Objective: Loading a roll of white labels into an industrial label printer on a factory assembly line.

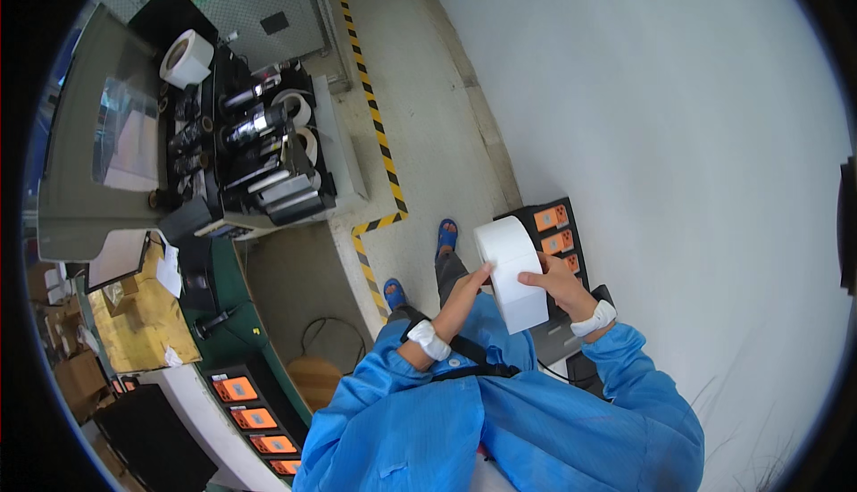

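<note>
In front of my body, both hands hold a large roll of white labels [507, 255], its broad face turned upward. A free end of the strip hangs from the roll toward my jacket. My left hand [462, 303] grips the roll's left edge, with a fingertip near the strip. On the right side, my right hand [561, 285] presses its thumb onto the strip, and its other fingers are mostly hidden by the roll. Both wrists have white cuffs over blue sleeves.
Black label printers [259, 135] with rolls stand on a bench at left, another white roll [187, 59] above them. Below are a green-edged desk and black bins with orange labels [253, 418]. A similar black rack [558, 237] stands by the right wall [678, 135]. Striped tape [379, 126] marks the floor.
</note>
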Demonstrator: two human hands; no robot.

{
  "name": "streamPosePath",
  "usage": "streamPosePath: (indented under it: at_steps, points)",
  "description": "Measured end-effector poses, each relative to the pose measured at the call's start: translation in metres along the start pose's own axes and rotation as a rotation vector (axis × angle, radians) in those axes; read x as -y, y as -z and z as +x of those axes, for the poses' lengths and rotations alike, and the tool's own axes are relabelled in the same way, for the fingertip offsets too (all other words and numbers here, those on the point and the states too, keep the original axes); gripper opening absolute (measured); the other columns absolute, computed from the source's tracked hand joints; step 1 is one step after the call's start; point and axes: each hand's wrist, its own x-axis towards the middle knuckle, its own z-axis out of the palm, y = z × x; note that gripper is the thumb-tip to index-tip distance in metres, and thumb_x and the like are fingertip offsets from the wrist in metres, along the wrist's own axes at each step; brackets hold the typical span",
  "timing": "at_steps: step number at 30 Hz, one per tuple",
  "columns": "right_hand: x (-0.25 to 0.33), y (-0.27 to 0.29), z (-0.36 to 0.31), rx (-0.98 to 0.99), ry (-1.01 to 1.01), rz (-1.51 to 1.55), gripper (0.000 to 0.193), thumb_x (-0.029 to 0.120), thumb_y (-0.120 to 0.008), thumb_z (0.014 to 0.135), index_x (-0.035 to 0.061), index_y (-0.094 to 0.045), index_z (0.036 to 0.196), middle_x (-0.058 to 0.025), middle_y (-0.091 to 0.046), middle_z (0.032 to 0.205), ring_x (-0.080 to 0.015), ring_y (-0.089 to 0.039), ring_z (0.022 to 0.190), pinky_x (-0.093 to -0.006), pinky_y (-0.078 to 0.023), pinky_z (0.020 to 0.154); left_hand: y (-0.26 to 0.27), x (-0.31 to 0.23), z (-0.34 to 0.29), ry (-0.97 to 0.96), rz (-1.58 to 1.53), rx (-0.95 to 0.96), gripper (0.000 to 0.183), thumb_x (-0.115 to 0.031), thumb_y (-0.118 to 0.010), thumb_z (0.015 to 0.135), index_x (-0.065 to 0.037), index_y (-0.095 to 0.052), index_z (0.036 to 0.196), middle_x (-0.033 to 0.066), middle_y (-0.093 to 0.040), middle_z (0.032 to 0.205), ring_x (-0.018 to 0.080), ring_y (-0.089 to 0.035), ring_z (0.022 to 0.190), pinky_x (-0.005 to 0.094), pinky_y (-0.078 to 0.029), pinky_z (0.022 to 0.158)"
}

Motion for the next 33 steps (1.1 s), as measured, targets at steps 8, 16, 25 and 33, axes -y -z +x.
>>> streamPosePath:
  at_steps: [8, 16, 25, 33]
  points:
    - [0.058, 0.050, 0.093, 0.012, 0.195, 0.042, 0.073, 0.031, -0.080, 0.088, -0.0077, -0.049, 0.142, -0.0193, -0.064, 0.128, -0.0242, -0.063, 0.117, -0.0335, -0.050, 0.100, -0.031, -0.109, 0.084, -0.138, -0.175, -0.047, 0.060, -0.031, -0.072, 0.094, 0.008, -0.053, 0.135, 0.0157, -0.065, 0.124, 0.0215, -0.061, 0.115, 0.0318, -0.045, 0.102]
    - [0.153, 0.096, 0.164, 0.310, 0.232, -0.099, 0.075, 0.037, -0.074, 0.093, -0.0046, -0.044, 0.148, -0.0177, -0.062, 0.133, -0.0239, -0.061, 0.120, -0.0354, -0.047, 0.103, -0.023, -0.187, 0.135, -0.141, -0.169, -0.051, 0.064, -0.026, -0.077, 0.088, 0.007, -0.052, 0.135, 0.0157, -0.065, 0.124, 0.0215, -0.063, 0.112, 0.0329, -0.046, 0.102]
    - [0.241, 0.101, 0.273, 0.455, 0.221, -0.100, 0.089, 0.027, -0.083, 0.084, -0.0047, -0.035, 0.153, -0.0191, -0.057, 0.140, -0.0255, -0.057, 0.126, -0.0378, -0.044, 0.110, 0.029, -0.269, 0.213, -0.207, -0.160, -0.029, 0.071, -0.023, -0.079, 0.082, 0.004, -0.048, 0.139, 0.0137, -0.063, 0.127, 0.0246, -0.060, 0.118, 0.0359, -0.045, 0.104]
    - [0.324, 0.086, 0.358, 0.321, 0.304, -0.154, 0.077, 0.028, -0.075, 0.089, -0.0044, -0.039, 0.150, -0.0191, -0.056, 0.139, -0.0246, -0.056, 0.128, -0.0376, -0.044, 0.108, 0.063, -0.372, 0.278, -0.312, -0.214, -0.152, 0.069, -0.032, -0.077, 0.089, 0.008, -0.049, 0.137, 0.0156, -0.064, 0.125, 0.0208, -0.061, 0.116, 0.0325, -0.047, 0.101]
